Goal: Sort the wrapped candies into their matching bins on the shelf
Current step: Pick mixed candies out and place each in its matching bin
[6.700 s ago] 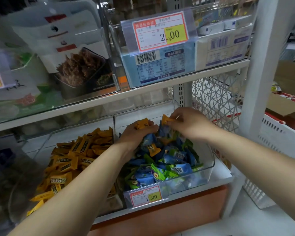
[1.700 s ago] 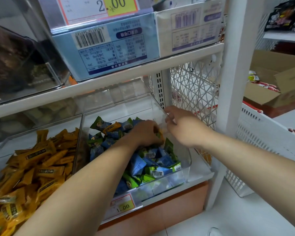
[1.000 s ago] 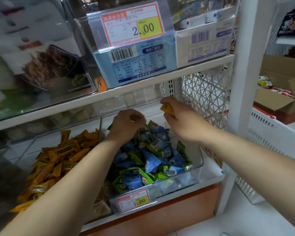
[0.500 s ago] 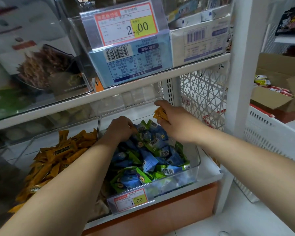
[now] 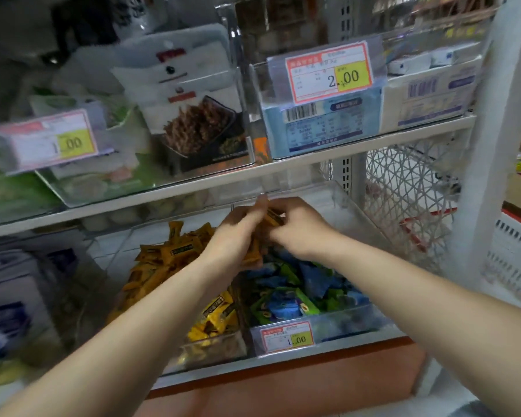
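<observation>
The two hands meet above the dividing wall between two clear bins on the lower shelf. The left hand (image 5: 238,233) has its fingers bent inward, with the thumb standing up toward 12 o'clock. The right hand (image 5: 301,227) comes in from 4 o'clock, its fingers also curled. Between them is a bunch of orange candies (image 5: 275,218). The right fingertips pinch its upper end, and the left fingers close around the lower wrappers. The picture is blurred here, so I cannot tell how many pieces are in the bunch.

At 8 o'clock from the hands stands the left bin (image 5: 214,349). It holds a pile of orange candies (image 5: 163,260). At 5 o'clock from the hands stands the right bin (image 5: 358,322), with blue and green candies (image 5: 307,284) in it. A price tag (image 5: 287,337) reading 1.00 sits on the front wall of the right bin.

At 12 o'clock from the hands runs the upper shelf (image 5: 313,161). On it, at 1 o'clock, a clear bin carries a price label (image 5: 328,73) reading 2.00, with a light blue box (image 5: 319,127) behind it. At 11 o'clock is a white snack packet (image 5: 190,109). At 3 o'clock from the hands, beyond the white shelf post (image 5: 487,176), is a white basket (image 5: 518,251).
</observation>
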Demonstrator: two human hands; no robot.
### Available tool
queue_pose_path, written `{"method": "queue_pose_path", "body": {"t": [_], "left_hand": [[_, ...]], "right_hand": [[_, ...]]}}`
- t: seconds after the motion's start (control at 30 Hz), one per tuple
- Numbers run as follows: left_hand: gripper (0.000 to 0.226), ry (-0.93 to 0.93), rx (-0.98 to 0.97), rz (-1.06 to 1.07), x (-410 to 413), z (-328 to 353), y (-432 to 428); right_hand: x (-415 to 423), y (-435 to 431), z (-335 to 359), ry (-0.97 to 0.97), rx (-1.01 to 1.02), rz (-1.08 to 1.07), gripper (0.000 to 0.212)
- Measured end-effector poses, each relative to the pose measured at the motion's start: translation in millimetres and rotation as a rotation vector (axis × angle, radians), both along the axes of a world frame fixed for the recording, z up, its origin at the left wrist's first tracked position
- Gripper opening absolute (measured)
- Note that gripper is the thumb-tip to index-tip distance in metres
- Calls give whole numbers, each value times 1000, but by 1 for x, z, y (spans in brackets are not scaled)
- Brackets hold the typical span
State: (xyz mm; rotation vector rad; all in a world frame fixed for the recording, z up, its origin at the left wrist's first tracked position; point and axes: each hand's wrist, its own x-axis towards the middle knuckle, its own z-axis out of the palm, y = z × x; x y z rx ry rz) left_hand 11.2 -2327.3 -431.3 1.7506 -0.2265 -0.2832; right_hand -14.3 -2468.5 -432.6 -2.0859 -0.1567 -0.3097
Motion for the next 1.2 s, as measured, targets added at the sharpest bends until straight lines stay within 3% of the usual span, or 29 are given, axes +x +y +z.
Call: {"method": "queue_pose_path", "body": {"t": [0.17,0.27,0.33,0.43,0.57,0.67,0.73,0.8,0.87,1.07,1.2], "left_hand": [[7,-219,54,193,4,0,48],[17,-323,195,263,17,4,79],[22,-425,339,355,30,8,98],[38,-531,542,327,46,10,120],[52,-635,797,343,49,6,124],[49,-743,783,193,31,0,102],[57,-656,783,-16,15,-15,85],[61,-626,865,-141,5,-32,74],[65,-685,918,-118,3,-44,72],[70,-691,800,-66,9,-54,76],[76,-677,776,-71,9,-54,76]], "right_hand": [[8,44,1,-43,-18,65,48],[14,55,3,-39,-36,107,62],[22,51,3,-36,-11,57,53],[31,35,-1,12,-12,-18,33],[34,17,-17,84,-272,60,18],[29,12,-31,175,-571,305,29],[25,12,-46,342,-778,391,60],[28,10,-61,437,-982,344,85],[35,5,-63,371,-1092,268,83],[33,-48,-50,234,-1150,124,38],[29,-71,-36,385,-1123,42,55]]}}
